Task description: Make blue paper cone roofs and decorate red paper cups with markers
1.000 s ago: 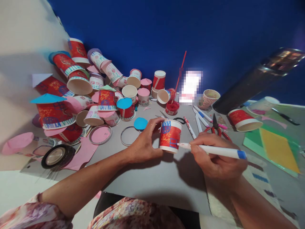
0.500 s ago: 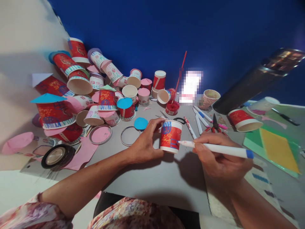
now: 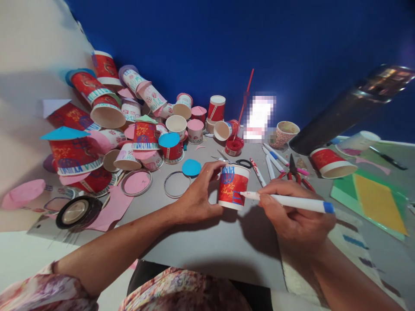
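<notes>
A red paper cup (image 3: 234,190) with white rims, gold print and blue drawn marks is gripped by my left hand (image 3: 197,196), thumb low and fingers at the upper edge. My right hand (image 3: 296,211) is closed round a white marker pen (image 3: 292,202) with a blue end. Its tip touches the cup, or nearly so, beside a small blue outlined rectangle low on the red side. Behind the cup lie black-handled scissors (image 3: 243,163), and a red and white marker (image 3: 257,172) rests to the right of them.
Decorated paper cups (image 3: 142,134) with paper tops are heaped at left. Tape rolls (image 3: 79,211) and a blue paper disc (image 3: 191,167) lie before them. Behind stand a red paint jar (image 3: 234,146) and a blurred bright screen. At right are pliers (image 3: 293,170), a dark cylinder (image 3: 343,112) and coloured sheets (image 3: 379,203).
My right hand and the marker have shifted slightly left along the cup. The pen's blue end has moved left too. My left hand keeps its hold, with the cup barely moved.
</notes>
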`<state>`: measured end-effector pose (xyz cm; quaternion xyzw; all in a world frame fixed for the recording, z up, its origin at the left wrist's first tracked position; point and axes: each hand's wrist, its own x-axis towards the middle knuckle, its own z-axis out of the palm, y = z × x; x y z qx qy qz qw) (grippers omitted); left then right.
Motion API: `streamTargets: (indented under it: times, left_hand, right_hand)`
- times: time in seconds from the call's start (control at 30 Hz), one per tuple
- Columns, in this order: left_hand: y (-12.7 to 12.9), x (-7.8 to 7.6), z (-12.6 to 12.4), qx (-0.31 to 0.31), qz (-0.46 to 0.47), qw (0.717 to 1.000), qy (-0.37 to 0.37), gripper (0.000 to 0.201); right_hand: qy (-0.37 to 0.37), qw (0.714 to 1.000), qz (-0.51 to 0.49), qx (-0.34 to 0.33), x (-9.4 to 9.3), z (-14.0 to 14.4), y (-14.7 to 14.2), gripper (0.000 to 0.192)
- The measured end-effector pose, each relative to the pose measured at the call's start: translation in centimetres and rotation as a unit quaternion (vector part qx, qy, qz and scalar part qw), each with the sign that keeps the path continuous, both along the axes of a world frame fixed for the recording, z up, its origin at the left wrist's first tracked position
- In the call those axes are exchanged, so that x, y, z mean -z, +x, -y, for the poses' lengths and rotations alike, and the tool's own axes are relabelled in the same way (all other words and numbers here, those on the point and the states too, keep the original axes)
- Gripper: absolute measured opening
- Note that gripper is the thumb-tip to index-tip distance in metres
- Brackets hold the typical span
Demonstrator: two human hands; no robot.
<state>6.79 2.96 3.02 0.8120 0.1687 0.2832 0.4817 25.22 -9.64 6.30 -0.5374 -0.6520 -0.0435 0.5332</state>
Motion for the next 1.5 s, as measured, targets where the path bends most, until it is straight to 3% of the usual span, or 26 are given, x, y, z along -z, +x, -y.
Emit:
streamTargets:
  times: [0.27, 0.87, 1.1, 1.2, 1.3, 1.5]
  left_hand:
    - [0.1, -0.2, -0.2, -0.002, 0.010, 1.000, 0.004, 0.083]
    - [0.1, -0.7, -0.1, -0.015, -0.005, 1.000, -0.012, 0.082]
    - [-0.2, -0.5, 0.1, -0.018, -0.031, 0.999, 0.017, 0.087]
    - [-0.3, -0.4, 0.2, 0.004, -0.038, 0.999, 0.025, 0.088]
    - [-0.3, -0.5, 0.2, 0.035, -0.028, 0.999, 0.009, 0.090]
    - [-0.4, -0.7, 0.2, 0.078, 0.012, 0.993, -0.083, 0.091]
  right_hand:
    - [-0.037, 0.998, -0.027, -0.040, 0.0, 0.1, -0.1, 0.014]
    - [-0.053, 0.997, -0.030, -0.039, -0.2, 0.1, -0.3, 0.013]
    - [-0.012, 0.988, -0.152, 0.020, 0.8, -0.2, 0.5, 0.019]
    - [-0.016, 0.989, -0.130, 0.067, 0.8, -0.8, 0.9, 0.019]
    - [-0.043, 0.993, -0.082, 0.069, 0.7, -1.3, 1.4, 0.019]
    - [-0.128, 0.990, -0.052, -0.005, 0.6, -1.8, 1.8, 0.020]
